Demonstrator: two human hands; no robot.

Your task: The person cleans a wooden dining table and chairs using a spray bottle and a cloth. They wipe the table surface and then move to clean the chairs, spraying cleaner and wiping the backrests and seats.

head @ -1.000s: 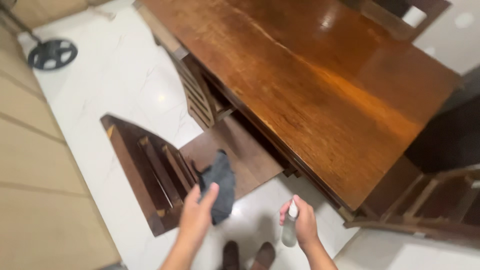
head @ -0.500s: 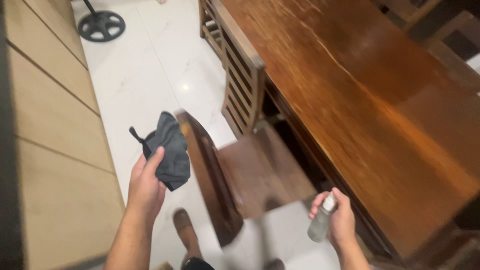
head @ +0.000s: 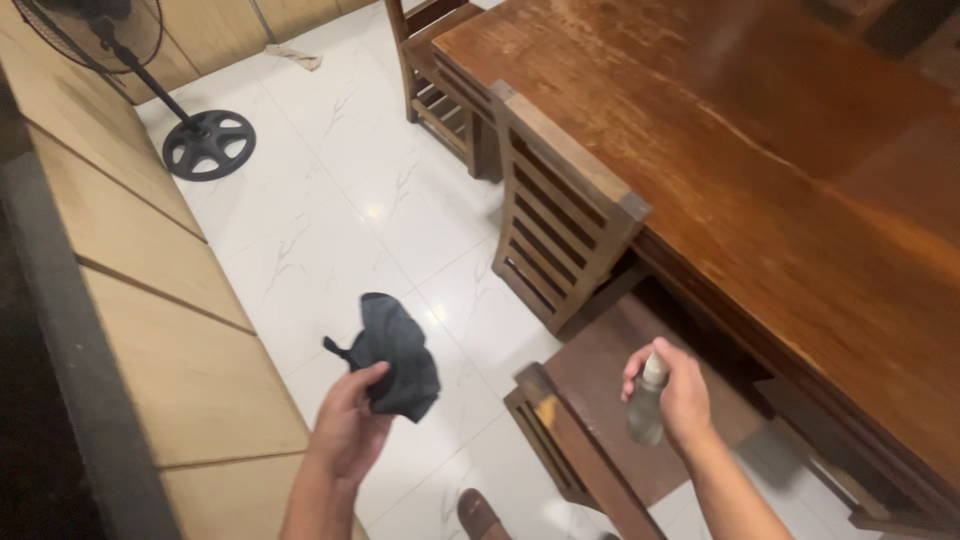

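Left hand: the left hand point(head: 350, 430) is clenched on a dark grey cloth point(head: 398, 355). The thumb and fingers pinch the bottom of the cloth, and the rest puffs up above the hand.
Right hand: the right hand point(head: 680, 395) is wrapped around a small clear spray bottle point(head: 645, 410). 1 finger curls over its white top.
Where the cloth is: up in the air over the white tile floor point(head: 330, 210), near the tan wall panels point(head: 170, 330).
Where the bottle is: up in the air above the seat of the near wooden chair point(head: 600, 420), just beside the big wooden table point(head: 780, 170).
How the cloth handles: I think it is soft, floppy and very light. It can be grabbed anywhere. A bunched handful keeps it from slipping out.
How the bottle handles: I think it is light, smooth and hard. It may slip if wet. The best hold is around the middle, with 1 finger on top.
Other things: 2 more wooden chairs point(head: 560, 210) are pushed in at the table. A black standing fan point(head: 205, 140) is on the floor, well apart from both hands.
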